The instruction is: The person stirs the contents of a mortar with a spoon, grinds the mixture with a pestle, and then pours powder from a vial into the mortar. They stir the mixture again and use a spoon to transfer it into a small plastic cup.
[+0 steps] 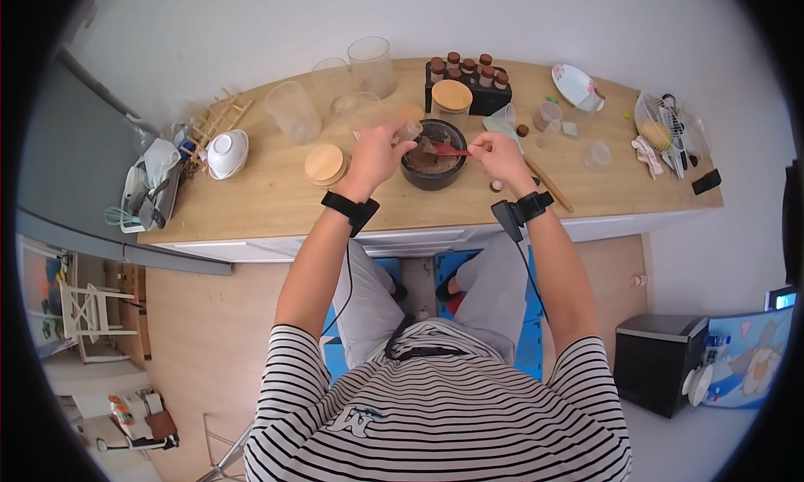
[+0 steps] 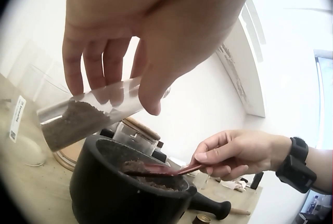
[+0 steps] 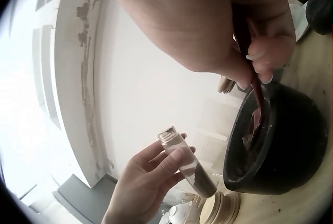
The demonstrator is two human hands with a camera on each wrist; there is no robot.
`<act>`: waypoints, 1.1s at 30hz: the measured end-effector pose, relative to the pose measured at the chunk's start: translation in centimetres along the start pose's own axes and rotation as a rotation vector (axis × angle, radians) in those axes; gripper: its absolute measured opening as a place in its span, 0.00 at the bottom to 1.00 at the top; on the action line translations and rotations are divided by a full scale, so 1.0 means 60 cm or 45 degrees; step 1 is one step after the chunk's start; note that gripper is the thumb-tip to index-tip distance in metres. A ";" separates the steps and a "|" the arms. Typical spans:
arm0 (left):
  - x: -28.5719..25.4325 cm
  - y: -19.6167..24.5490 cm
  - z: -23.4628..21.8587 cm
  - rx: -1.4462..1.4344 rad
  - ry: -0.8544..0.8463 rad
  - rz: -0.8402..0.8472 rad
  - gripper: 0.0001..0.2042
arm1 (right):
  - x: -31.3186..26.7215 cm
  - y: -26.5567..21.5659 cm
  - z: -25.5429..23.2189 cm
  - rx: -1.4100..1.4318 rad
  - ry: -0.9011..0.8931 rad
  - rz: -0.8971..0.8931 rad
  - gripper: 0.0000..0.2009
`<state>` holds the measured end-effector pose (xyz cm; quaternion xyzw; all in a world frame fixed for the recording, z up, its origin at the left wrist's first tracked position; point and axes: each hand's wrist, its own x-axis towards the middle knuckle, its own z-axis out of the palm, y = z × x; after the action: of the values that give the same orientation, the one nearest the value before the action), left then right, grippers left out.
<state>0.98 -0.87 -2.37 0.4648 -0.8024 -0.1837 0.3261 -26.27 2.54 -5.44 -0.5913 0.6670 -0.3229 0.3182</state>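
A black mortar [image 1: 433, 179] stands on the counter with brown powder inside. My left hand [image 1: 376, 157] grips a clear glass vial [image 2: 104, 114] beside the mortar's rim; the vial is tilted, its open mouth raised, and brown powder lies in its lower end [image 3: 202, 181]. My right hand [image 1: 500, 157] pinches the handle of a red spoon [image 1: 448, 149], whose bowl dips into the mortar, among the powder. In the left wrist view the right hand [image 2: 234, 154] holds the spoon from the right side.
A black rack [image 1: 479, 97] of brown-capped vials and a wooden-lidded jar [image 1: 452, 97] stand behind the mortar. To the left are a round wooden lid [image 1: 326, 164] and tall clear containers [image 1: 293, 113]. A wooden-handled tool [image 1: 548, 183] lies at the right.
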 end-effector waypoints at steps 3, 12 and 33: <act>-0.009 -0.011 0.019 0.110 -0.009 0.115 0.18 | -0.010 0.009 -0.015 0.157 -0.009 0.052 0.08; -0.014 0.007 0.047 0.362 -0.050 0.193 0.18 | -0.026 0.012 -0.041 0.131 0.111 -0.123 0.07; -0.003 0.018 0.066 0.515 -0.022 0.198 0.14 | -0.051 -0.059 -0.023 -0.242 0.320 -0.521 0.05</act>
<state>-2.38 -0.24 -4.65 0.4559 -0.8591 0.0029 0.2324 -25.01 5.36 -1.64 -0.6965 0.5950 -0.3874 0.1039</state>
